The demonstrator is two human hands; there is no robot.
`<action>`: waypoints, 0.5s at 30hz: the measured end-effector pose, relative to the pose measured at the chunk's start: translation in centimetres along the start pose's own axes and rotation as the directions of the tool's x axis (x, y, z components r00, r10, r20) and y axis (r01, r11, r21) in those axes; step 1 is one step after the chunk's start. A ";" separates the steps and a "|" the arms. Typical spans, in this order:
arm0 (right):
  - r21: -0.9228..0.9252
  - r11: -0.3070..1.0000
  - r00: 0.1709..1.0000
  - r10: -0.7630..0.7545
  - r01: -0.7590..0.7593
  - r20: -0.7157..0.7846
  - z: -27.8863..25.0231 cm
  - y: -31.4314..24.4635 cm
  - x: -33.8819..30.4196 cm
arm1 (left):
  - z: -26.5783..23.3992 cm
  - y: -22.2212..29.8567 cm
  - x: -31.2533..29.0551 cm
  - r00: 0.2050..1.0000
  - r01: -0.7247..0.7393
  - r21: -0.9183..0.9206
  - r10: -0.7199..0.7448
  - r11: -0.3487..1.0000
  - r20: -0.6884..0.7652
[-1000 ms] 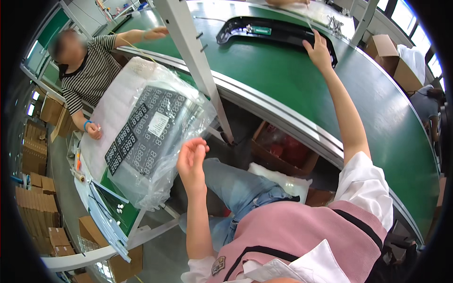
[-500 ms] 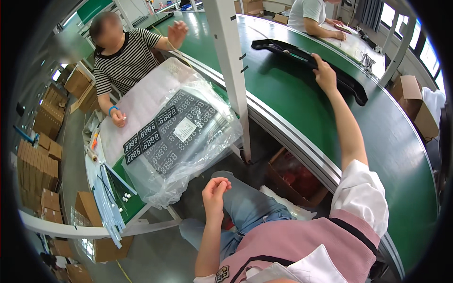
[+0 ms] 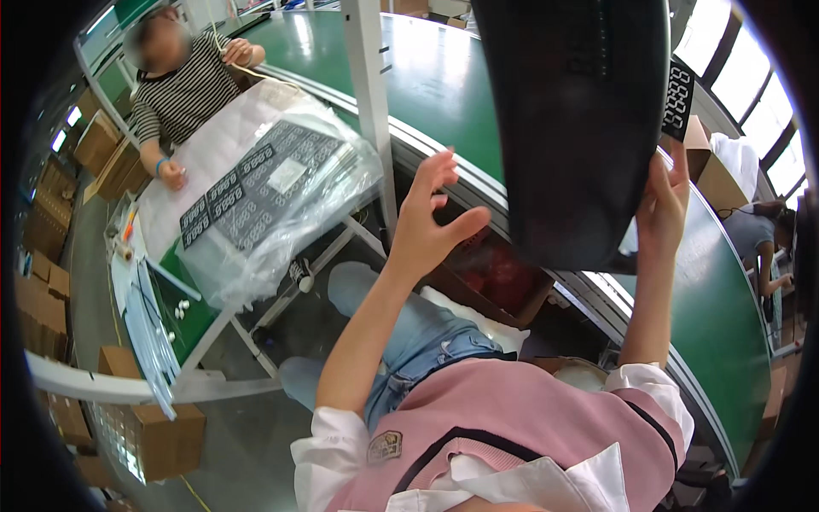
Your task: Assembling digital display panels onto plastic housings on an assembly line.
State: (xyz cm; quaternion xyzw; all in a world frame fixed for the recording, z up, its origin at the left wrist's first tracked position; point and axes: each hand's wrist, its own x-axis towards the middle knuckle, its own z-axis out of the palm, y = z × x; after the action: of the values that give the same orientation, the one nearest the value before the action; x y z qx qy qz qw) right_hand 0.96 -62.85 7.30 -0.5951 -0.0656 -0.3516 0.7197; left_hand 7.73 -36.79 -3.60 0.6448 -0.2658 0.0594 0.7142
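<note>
We're seated; pink vest and jeans at bottom of view. Our right hand grips the long black panel at its right edge, fingers wrapped onto it, holding it up close to the camera, above the belt. The panel is tilted, near end rounded, filling the upper middle of the view. A small black card with white digit outlines sticks out at the panel's right edge, just above the right hand. Our left hand is raised, fingers spread, grasping nothing, just beside the panel's lower left edge but not touching it.

Left of that: a clear plastic bag of black digit sheets lies on the small bench, overhanging its near edge. A white post stands between the bag and the panel.

Behind: the green conveyor belt curves away. Far left, another person in a striped shirt sits at the bench end. Cardboard boxes are on the floor at left.
</note>
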 end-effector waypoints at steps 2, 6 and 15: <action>0.212 0.977 0.999 0.022 -0.030 0.040 1.4 1.3 -3.3 | 1.0 2.8 0.4 0.977 -0.206 -0.158 0.192 0.966 -0.096; 0.194 0.981 0.944 -0.093 0.032 0.317 5.3 4.9 -6.3 | -3.3 8.8 -2.6 0.968 0.013 -0.106 -0.039 0.994 -0.248; -0.215 0.942 0.963 -0.269 0.258 -0.021 3.5 12.7 -2.0 | -18.8 13.6 -12.0 0.917 0.372 0.492 -0.231 0.787 -0.325</action>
State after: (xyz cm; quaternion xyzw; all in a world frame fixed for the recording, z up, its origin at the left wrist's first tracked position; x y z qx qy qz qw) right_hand 8.05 -58.27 -2.98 -0.6449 -0.0890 -0.4643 0.6005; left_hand -2.57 -13.62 2.52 0.8422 -0.0396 0.0965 0.5290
